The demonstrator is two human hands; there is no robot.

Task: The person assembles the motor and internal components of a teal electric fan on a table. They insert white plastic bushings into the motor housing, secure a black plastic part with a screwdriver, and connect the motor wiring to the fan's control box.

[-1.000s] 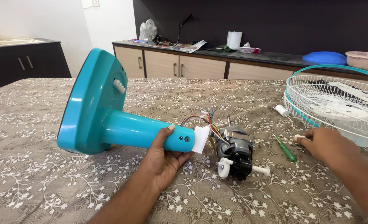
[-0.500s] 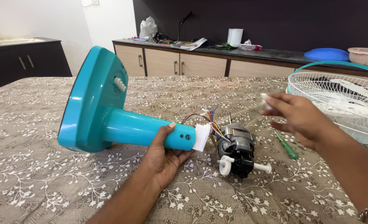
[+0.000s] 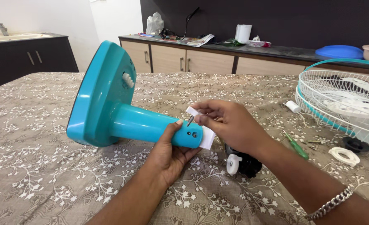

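Head view: the turquoise plastic fan stand (image 3: 109,108), a broad flat base with a round neck, lies on its side on the floral-patterned tablecloth (image 3: 34,175). Its long axis runs from the base at about 10 o'clock to the neck's open end at about 4 o'clock. The left hand (image 3: 172,152) comes up from 6 o'clock and is wrapped under and around the neck near that end, thumb on top, gripping it. Two small screw holes (image 3: 192,134) show on the neck just right of the thumb.

The right hand (image 3: 228,123) is closed in a pinch on a small dark metal screw (image 3: 190,120), its tip pointing down and toward 7 o'clock. The screw hangs just above the holes, which lie at about 6 o'clock from its tip, near but apart. The right hand is the nearer one to the holes from above; the left steadies from below.

A white plastic collar (image 3: 207,137) sticks out of the neck's end. Behind the right wrist, at 4 o'clock, lies the black fan motor with a white knob (image 3: 242,163). Farther toward 3 o'clock are a green-handled screwdriver (image 3: 296,145) and the white wire fan guard (image 3: 344,104).
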